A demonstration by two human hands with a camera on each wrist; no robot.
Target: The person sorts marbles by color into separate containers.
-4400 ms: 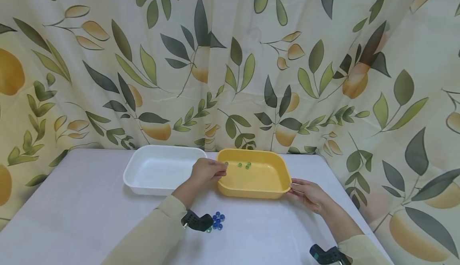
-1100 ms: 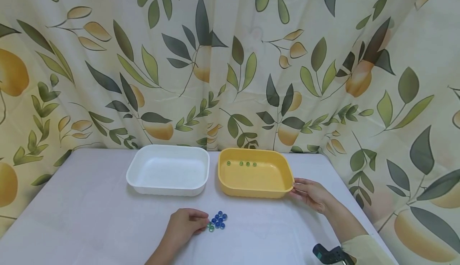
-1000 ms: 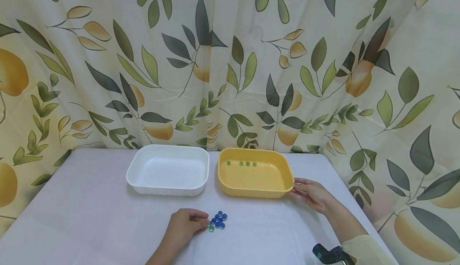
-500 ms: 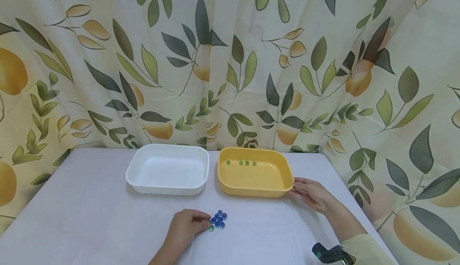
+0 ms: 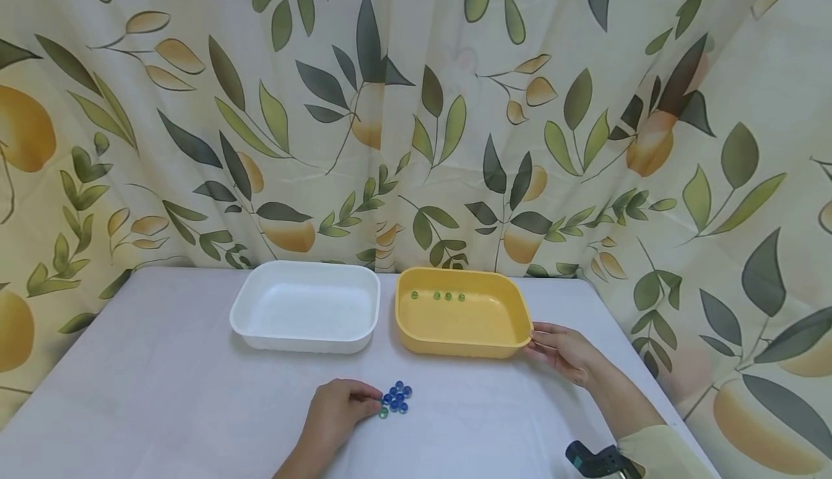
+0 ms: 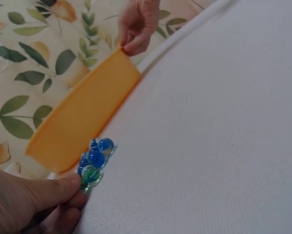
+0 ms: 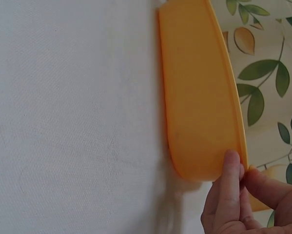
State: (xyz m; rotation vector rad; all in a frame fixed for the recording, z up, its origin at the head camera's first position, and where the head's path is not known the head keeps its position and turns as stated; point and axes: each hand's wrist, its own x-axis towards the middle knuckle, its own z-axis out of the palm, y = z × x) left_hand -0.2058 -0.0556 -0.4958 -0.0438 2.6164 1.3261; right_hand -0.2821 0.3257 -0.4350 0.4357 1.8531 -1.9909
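Note:
My left hand (image 5: 333, 410) is at the left edge of a small cluster of glass marbles on the table, thumb and forefinger pinching a green marble mostly hidden by the fingertips. One green marble (image 5: 383, 412) lies just beside them, against several blue marbles (image 5: 399, 397). In the left wrist view, the thumb (image 6: 63, 187) reaches the green marble (image 6: 90, 173). My right hand (image 5: 564, 353) grips the right end of a yellow tray (image 5: 464, 347); the right wrist view has the thumb and fingers (image 7: 228, 190) on either side of its rim. Several green marbles (image 5: 448, 296) sit inside the tray, near its back.
To the left of the yellow tray stands a white tray (image 5: 304, 345), with a narrow gap between them. Both rest on a white-covered table (image 5: 162, 392). A leaf-and-fruit patterned curtain (image 5: 416, 103) hangs behind the table. A black device (image 5: 601, 459) is on the right wrist.
My left hand went from the yellow tray's left edge down to the marble cluster and took hold of a green marble. The tray gained no visible shift; my right hand stayed on it.

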